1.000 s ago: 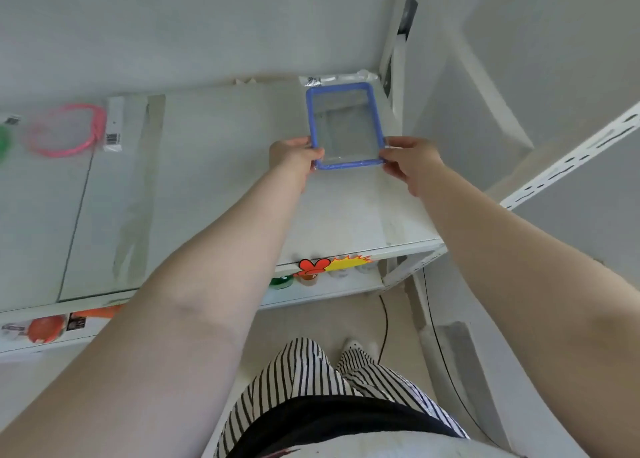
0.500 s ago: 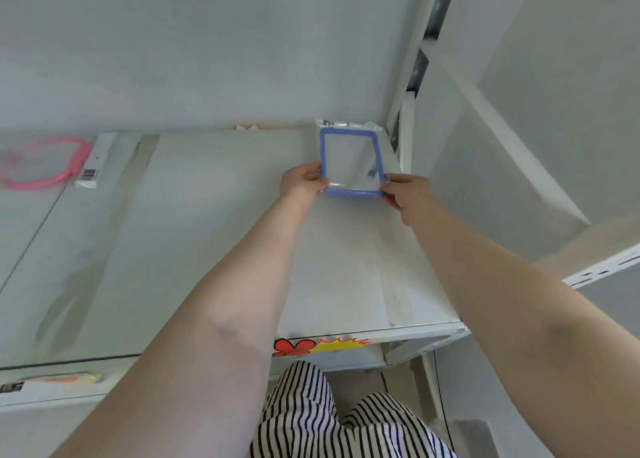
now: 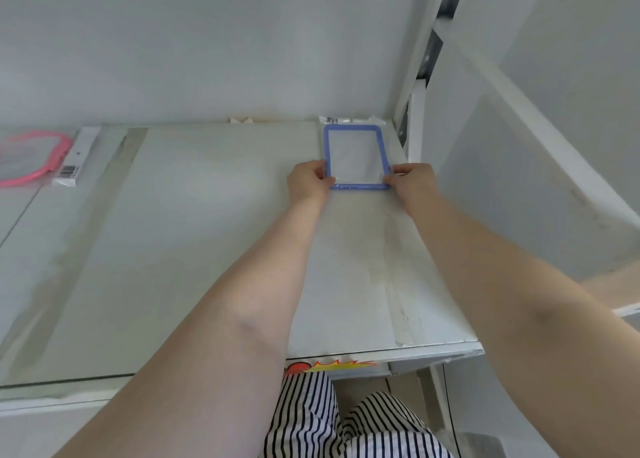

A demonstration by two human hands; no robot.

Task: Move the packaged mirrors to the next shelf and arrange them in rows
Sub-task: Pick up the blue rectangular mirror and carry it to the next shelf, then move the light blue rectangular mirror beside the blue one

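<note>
Hands, two: left hand (image 3: 309,181) and right hand (image 3: 412,179) each gripping one blue-framed mirror (image 3: 356,157) on shelf (image 3: 207,236).

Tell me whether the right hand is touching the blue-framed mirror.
Touching. The head view shows the right hand with its fingertips pinching the near right corner of the blue-framed mirror, no gap between them; the left hand grips the opposite corner.
</note>
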